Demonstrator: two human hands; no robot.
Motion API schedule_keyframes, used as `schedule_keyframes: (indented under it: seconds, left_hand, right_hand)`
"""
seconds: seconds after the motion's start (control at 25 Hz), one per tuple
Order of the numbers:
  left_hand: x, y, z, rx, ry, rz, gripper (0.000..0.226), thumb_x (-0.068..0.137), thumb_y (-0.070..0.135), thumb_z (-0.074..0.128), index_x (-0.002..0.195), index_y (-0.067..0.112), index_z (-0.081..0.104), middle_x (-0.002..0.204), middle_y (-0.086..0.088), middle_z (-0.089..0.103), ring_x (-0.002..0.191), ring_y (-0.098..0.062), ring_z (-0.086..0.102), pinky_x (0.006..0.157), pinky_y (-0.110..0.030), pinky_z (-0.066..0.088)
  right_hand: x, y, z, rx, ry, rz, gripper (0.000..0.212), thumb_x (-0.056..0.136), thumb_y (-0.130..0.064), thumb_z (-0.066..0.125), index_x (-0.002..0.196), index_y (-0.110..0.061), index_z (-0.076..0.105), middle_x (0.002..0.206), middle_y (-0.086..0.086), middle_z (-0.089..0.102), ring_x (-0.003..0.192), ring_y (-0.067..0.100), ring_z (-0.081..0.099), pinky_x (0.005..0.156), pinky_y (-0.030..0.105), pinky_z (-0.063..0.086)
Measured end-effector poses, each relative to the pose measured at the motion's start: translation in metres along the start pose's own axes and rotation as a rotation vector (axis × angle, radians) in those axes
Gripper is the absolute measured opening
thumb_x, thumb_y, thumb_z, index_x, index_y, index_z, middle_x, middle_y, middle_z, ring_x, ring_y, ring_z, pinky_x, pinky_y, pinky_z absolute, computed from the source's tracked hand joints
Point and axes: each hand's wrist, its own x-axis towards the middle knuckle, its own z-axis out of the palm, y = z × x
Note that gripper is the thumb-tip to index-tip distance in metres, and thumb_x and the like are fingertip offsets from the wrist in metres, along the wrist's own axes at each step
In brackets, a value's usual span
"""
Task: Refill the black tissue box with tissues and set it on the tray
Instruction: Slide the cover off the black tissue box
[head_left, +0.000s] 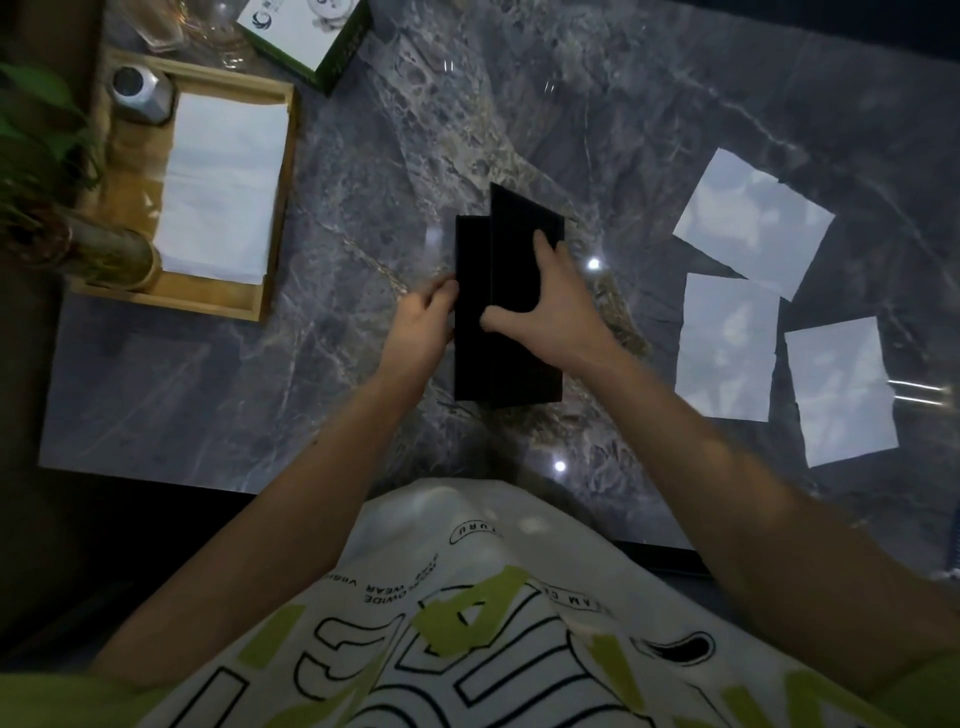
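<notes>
Dark grey marble table (363, 156), dimly lit and glossy, seen from above. At the centre of the frame, black tissue box (519, 364) resting on the stone in two dark layers, upper panel out of line with the part beneath; too murky to tell how far open. Left hand (421, 327) at the box's left edge, fingers curled against that side and holding it. Right hand (545, 306) spread wide across the upper panel, thumb low, fingers high, clasping it. Upper left of the frame: wooden tray (283, 208) carrying a white stack of tissues (218, 187), a metal canister (140, 93) in its far corner, plant leaves (36, 130) crowding its left rim. Right of the frame: three loose sheets (753, 223) lying flat, well apart from the box. Nothing white visible at the box, so probably not yet refilled. Likely trouble from here: panel slipping out of a broad, shallow clasp and knocking the polished stone; box skating sideways under uneven pressure from the two hands; tissues bunching or tearing if pushed in against a half-open panel; later, little bare room on the tray beside stack and canister, hence a tilted or overhanging box.
</notes>
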Motion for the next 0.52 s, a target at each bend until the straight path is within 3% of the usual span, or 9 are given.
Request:
schedule_keyframes:
  seconds: [0.04, 0.12, 0.24, 0.32, 0.4, 0.52]
  left_hand:
    - [0.001, -0.003, 0.0, 0.075, -0.005, 0.051, 0.043, 0.093, 0.028, 0.049, 0.133, 0.014, 0.052, 0.123, -0.004, 0.064, 0.111, -0.012, 0.062, 0.097, -0.035, 0.052]
    - [-0.002, -0.005, 0.003, 0.262, -0.034, 0.163, 0.052, 0.089, 0.023, 0.054, 0.14, 0.014, 0.044, 0.127, -0.002, 0.06, 0.117, -0.012, 0.058, 0.105, -0.041, 0.046]
    - [-0.006, -0.01, 0.012, 0.529, -0.019, 0.311, 0.074, 0.083, 0.029, 0.059, 0.148, 0.011, 0.029, 0.145, -0.008, 0.045, 0.135, -0.019, 0.043, 0.112, -0.042, 0.037]
    - [-0.007, -0.013, 0.017, 0.63, -0.011, 0.339, 0.085, 0.081, 0.033, 0.064, 0.151, 0.01, 0.022, 0.151, -0.012, 0.035, 0.14, -0.023, 0.035, 0.117, -0.035, 0.028]
    - [-0.01, -0.015, 0.02, 0.704, -0.027, 0.355, 0.092, 0.081, 0.031, 0.07, 0.153, 0.01, 0.016, 0.155, -0.014, 0.024, 0.144, -0.023, 0.025, 0.116, -0.024, 0.019]
    - [-0.015, -0.018, 0.024, 0.774, -0.068, 0.363, 0.102, 0.081, 0.035, 0.073, 0.155, 0.015, 0.005, 0.16, -0.015, 0.004, 0.149, -0.025, 0.009, 0.119, -0.029, 0.015]
  right_hand:
    - [-0.003, 0.006, -0.008, 0.089, 0.002, -0.018, 0.106, 0.069, -0.038, 0.079, 0.153, -0.013, 0.02, 0.15, 0.01, 0.034, 0.135, 0.022, 0.038, 0.108, 0.039, 0.04]
    - [-0.009, 0.015, -0.023, 0.264, -0.048, -0.038, 0.101, 0.072, -0.026, 0.079, 0.154, -0.014, 0.022, 0.147, 0.0, 0.042, 0.129, 0.008, 0.044, 0.103, 0.025, 0.041]
    - [-0.014, 0.03, -0.038, 0.452, -0.089, -0.119, 0.081, 0.07, -0.022, 0.071, 0.145, -0.023, 0.039, 0.137, -0.016, 0.052, 0.127, -0.003, 0.049, 0.103, 0.023, 0.043]
    - [-0.02, 0.037, -0.042, 0.601, -0.091, -0.136, 0.066, 0.073, -0.009, 0.063, 0.133, -0.032, 0.048, 0.129, -0.018, 0.058, 0.125, 0.001, 0.053, 0.101, 0.029, 0.048]
    - [-0.025, 0.046, -0.047, 0.762, -0.077, -0.101, 0.06, 0.075, -0.002, 0.056, 0.128, -0.031, 0.054, 0.125, -0.008, 0.063, 0.121, 0.013, 0.058, 0.089, 0.03, 0.053]
    - [-0.03, 0.059, -0.056, 0.867, 0.002, -0.047, 0.049, 0.079, 0.002, 0.049, 0.124, -0.015, 0.059, 0.11, 0.0, 0.068, 0.104, 0.018, 0.065, 0.078, 0.027, 0.053]
